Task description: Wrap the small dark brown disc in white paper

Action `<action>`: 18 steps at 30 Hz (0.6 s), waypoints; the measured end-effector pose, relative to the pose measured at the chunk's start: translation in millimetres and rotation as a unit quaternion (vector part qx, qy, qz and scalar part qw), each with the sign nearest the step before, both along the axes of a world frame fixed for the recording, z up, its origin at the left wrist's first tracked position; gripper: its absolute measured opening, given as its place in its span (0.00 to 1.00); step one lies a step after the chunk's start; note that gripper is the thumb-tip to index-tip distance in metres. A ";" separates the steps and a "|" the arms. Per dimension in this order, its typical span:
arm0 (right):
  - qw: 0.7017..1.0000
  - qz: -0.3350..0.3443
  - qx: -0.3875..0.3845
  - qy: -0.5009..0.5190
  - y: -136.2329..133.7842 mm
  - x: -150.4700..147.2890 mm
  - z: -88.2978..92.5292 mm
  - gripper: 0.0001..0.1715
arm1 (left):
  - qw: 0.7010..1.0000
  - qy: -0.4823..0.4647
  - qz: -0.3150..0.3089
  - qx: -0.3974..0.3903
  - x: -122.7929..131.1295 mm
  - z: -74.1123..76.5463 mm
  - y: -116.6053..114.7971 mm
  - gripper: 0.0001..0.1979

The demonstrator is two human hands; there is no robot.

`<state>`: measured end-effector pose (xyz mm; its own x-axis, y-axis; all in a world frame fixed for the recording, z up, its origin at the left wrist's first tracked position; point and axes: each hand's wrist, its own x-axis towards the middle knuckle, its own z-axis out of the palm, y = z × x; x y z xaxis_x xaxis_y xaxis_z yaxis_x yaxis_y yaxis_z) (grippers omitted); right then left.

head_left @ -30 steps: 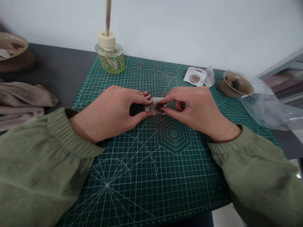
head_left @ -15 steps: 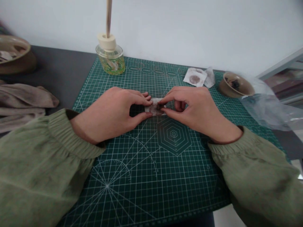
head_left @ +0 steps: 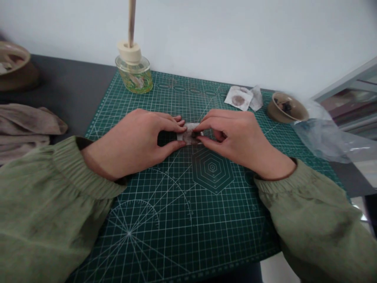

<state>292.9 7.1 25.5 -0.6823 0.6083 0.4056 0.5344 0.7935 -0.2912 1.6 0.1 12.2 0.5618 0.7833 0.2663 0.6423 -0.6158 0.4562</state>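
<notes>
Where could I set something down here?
The green cutting mat has room between the sleeves and between the glass jar and stained paper. So does the dark tabletop on the left. Crowded: where the hands pinch white paper, and around the bowl and plastic bag.

The single view comes from a camera worn on the person's head, facing forward and tilted down over the green sleeves [head_left: 44, 208]. It looks from close above the left hand [head_left: 132, 143] and right hand [head_left: 238, 143], with the cutting mat [head_left: 188, 224] filling the lower frame. The worktop [head_left: 67, 82] and the wall [head_left: 235, 39] behind it lie farther off, across the top.
</notes>
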 end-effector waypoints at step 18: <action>1.000 0.011 -0.004 0.012 3.6 -0.1 -1.3 0.12 | 1.000 0.001 -0.005 0.014 -2.2 -1.0 1.3 0.20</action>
